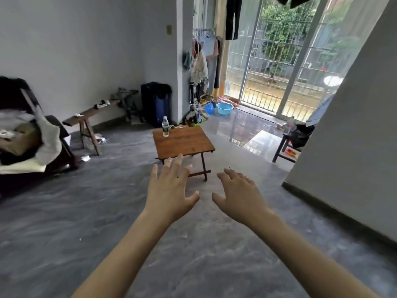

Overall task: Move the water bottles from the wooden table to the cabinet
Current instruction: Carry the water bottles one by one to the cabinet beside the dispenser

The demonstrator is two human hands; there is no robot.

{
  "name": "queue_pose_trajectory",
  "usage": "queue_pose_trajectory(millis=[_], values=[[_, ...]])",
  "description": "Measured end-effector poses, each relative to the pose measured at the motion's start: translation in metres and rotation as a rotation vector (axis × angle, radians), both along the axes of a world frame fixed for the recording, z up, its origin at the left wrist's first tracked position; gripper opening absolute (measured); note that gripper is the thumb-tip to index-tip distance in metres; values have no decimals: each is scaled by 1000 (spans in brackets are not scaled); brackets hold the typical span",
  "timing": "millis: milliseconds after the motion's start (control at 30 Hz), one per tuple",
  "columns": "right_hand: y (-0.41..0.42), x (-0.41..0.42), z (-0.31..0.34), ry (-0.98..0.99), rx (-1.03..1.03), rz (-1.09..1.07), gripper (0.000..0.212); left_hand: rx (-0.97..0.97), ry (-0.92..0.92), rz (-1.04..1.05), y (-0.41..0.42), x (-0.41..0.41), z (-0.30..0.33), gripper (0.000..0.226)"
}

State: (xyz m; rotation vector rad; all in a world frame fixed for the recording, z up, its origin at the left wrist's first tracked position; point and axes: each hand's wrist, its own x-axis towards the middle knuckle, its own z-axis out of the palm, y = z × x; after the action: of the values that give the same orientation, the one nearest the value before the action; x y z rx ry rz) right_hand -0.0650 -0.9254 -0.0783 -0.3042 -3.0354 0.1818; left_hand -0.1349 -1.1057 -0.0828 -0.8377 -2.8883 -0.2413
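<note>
One clear water bottle [165, 126] with a green label stands upright at the far left corner of the small wooden folding table [184, 143] in the middle of the room. Both my arms reach forward, well short of the table. My left hand [169, 188] is held out with fingers spread and holds nothing. My right hand [238, 190] is beside it with fingers relaxed, also empty. No cabinet is in view.
A long wooden bench [92, 114] stands along the left wall, a cluttered dark chair [28, 138] at far left. A blue basin [224, 108] and clothes lie by the sliding door. A low dark stool [287, 145] and a white wall [354, 125] are on the right.
</note>
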Motion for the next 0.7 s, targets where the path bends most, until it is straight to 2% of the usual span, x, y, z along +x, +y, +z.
queue_pose_trajectory(millis=[467,700], values=[[96,-154,-3,19,-65,154,52,-83,-18,136,83,-132,5,79],[127,-224,-6,24,-92,200,54,-87,-33,188,110,-193,1,78]])
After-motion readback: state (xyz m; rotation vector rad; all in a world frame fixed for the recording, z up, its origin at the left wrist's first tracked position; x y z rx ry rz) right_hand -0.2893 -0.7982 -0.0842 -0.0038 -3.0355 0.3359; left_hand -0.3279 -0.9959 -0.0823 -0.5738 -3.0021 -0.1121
